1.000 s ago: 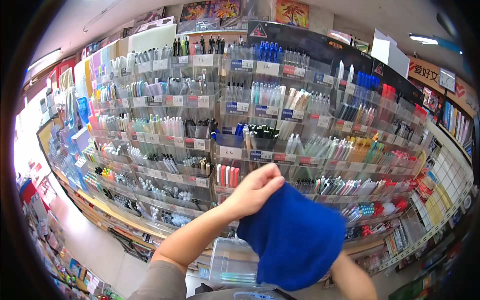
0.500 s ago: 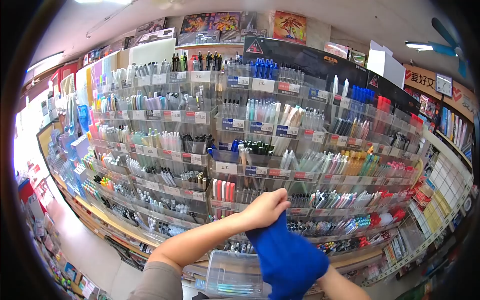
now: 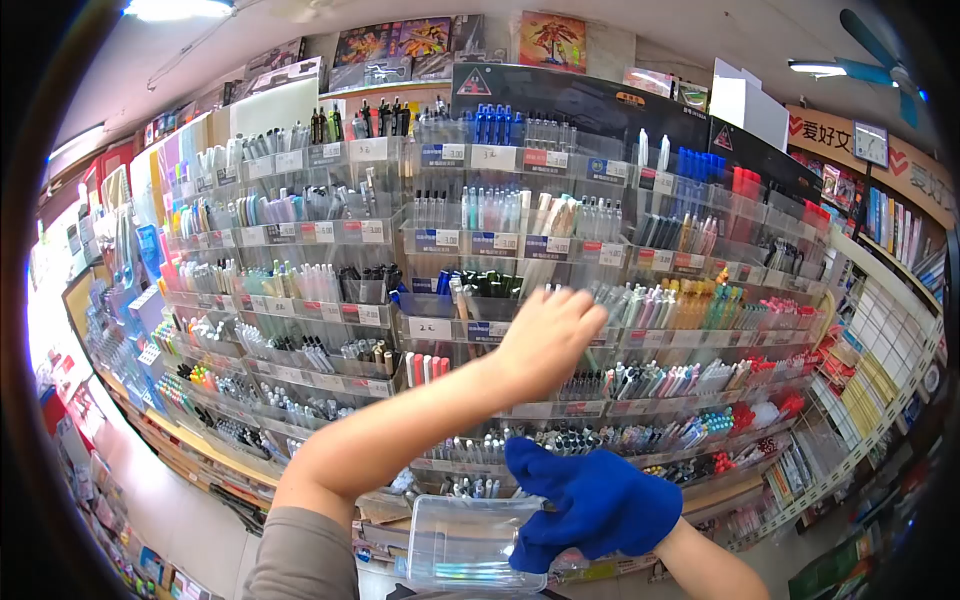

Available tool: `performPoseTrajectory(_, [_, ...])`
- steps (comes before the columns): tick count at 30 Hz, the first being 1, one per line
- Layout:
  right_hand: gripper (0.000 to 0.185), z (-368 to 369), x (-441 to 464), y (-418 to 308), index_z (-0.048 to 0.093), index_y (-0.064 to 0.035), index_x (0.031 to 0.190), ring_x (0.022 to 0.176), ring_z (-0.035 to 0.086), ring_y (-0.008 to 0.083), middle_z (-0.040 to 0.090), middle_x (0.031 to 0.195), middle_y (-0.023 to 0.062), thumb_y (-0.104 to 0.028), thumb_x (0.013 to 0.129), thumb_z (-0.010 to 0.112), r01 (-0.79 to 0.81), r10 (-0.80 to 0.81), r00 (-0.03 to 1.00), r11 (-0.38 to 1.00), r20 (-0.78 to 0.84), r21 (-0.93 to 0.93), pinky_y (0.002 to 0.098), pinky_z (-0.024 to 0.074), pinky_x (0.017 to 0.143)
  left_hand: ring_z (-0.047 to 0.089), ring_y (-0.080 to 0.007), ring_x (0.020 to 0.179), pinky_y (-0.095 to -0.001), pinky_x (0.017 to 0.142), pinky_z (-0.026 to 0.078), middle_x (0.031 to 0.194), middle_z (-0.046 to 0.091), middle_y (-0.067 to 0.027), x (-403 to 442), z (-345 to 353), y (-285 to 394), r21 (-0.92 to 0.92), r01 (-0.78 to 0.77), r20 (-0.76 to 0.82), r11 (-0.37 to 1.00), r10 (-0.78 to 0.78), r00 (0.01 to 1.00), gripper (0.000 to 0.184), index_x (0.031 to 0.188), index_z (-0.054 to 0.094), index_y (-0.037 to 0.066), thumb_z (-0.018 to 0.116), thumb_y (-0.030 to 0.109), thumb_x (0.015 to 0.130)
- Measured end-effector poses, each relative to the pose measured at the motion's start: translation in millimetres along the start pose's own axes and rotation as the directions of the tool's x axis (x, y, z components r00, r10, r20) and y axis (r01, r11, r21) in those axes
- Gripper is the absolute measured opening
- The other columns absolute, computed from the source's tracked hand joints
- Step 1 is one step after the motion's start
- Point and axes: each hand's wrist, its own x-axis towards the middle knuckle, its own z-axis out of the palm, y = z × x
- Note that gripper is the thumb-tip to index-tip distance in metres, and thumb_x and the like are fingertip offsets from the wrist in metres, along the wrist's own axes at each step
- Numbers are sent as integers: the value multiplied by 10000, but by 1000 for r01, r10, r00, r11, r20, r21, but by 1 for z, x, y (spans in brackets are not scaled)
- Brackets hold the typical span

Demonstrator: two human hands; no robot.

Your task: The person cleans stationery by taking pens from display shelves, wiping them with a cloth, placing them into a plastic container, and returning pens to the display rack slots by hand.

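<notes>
My left hand [image 3: 556, 335] is raised in front of the middle tiers of the pen rack [image 3: 440, 328], seen from the back. Its fingers are curled, and whatever they may hold is hidden. A blue cloth [image 3: 600, 505] is bunched over my right hand, hiding its fingers, with folds hanging toward the left. Just left of the cloth, a clear plastic box [image 3: 440, 520] sits low in front of the rack, and the cloth overlaps its right side. Several slim pens [image 3: 470, 572] with pale blue-green parts lie in the box.
Clear tiered holders with pens and price tags fill the view ahead. A black sign board [image 3: 600, 105] tops the rack. A white wire grid [image 3: 890, 320] stands at the right, and an aisle floor [image 3: 160, 470] runs along the left.
My left hand has let go of the blue cloth and moved up to the pen rack. The cloth stays at my right hand, now spread wider. The view has shifted slightly.
</notes>
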Motion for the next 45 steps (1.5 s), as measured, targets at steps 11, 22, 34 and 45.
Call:
performPoseTrajectory(11, [177, -2, -9, -25, 668, 7, 871, 692, 544, 73, 647, 814, 41, -59, 708, 691, -183, 187, 981, 784, 57, 593, 209, 460, 641, 635, -288, 814, -414, 755, 464, 795, 654, -130, 63, 5, -33, 265, 156, 461, 952, -267, 846, 97, 760, 640, 60, 590, 62, 678])
performPoseTrajectory(22, [155, 5, -11, -27, 553, 58, 669, 610, 620, 227, 536, 679, 114, -22, 751, 657, -273, 334, 941, 635, 63, 722, 325, 505, 563, 558, -384, 914, -429, 788, 460, 1006, 538, -204, 71, 43, -20, -79, 332, 214, 940, -309, 926, 274, 1030, 543, 9, 597, 59, 766])
performPoseTrajectory(34, [203, 29, -20, 2, 500, 28, 628, 602, 548, 159, 515, 704, 100, -37, 748, 651, -302, 356, 931, 621, 83, 724, 336, 507, 572, 586, -310, 857, -405, 740, 479, 949, 565, -120, 72, 63, 5, -27, 310, 81, 950, -307, 948, 178, 944, 604, 57, 548, 127, 790])
performPoseTrajectory(45, [170, 48, -20, 46, 540, 50, 834, 646, 489, 160, 497, 681, 47, -56, 735, 631, 169, -168, 983, 663, -75, 730, 318, 464, 684, 600, -321, 827, -410, 722, 482, 859, 624, -137, 95, 55, 7, 33, 368, 198, 929, -367, 909, 171, 842, 595, 38, 532, 108, 699])
